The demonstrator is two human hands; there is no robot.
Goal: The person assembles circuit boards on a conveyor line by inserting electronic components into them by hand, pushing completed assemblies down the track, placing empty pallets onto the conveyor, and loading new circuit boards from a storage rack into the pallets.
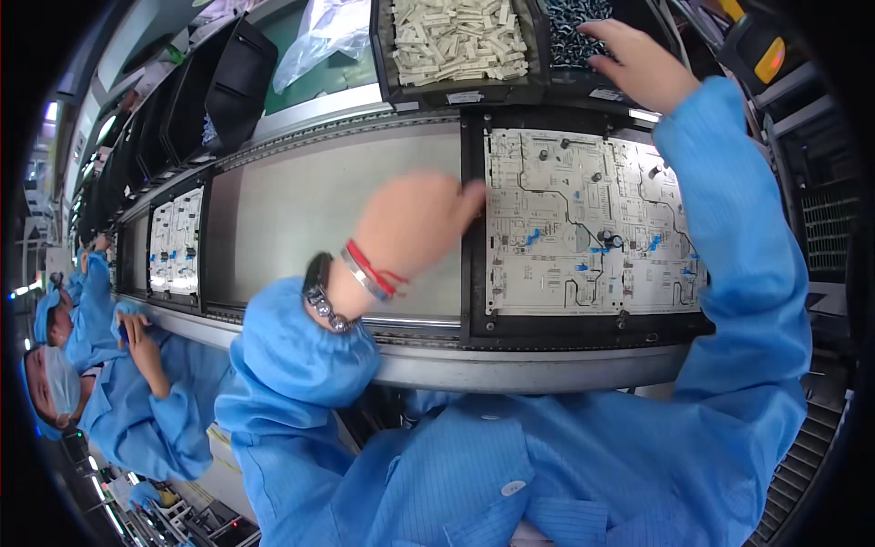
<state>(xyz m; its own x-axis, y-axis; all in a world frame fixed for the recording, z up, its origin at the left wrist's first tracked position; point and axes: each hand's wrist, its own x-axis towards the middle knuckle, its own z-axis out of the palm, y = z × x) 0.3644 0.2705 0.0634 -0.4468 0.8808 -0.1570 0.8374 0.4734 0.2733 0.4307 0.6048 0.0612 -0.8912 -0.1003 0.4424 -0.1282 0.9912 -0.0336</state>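
My left hand (415, 223), smeared by motion, hangs over the conveyor beside the left edge of a black frame (473, 273). Its fingers are too blurred to show whether they hold anything. Set in that frame is a pale circuit board (547, 205) with black round capacitors and small blue parts. My right hand (643, 68) reaches past the board's far side to a black bin of small dark parts (572, 41). Thumb and fingers are spread over the bin's edge, and no part shows between them.
Left of that bin is another black bin of pale, narrow parts (460, 41). A clear plastic bag (324, 36) lies farther left, near more black bins (241, 82). Down the conveyor sits a second framed board (176, 242). Co-workers in blue (150, 410) are at the left.
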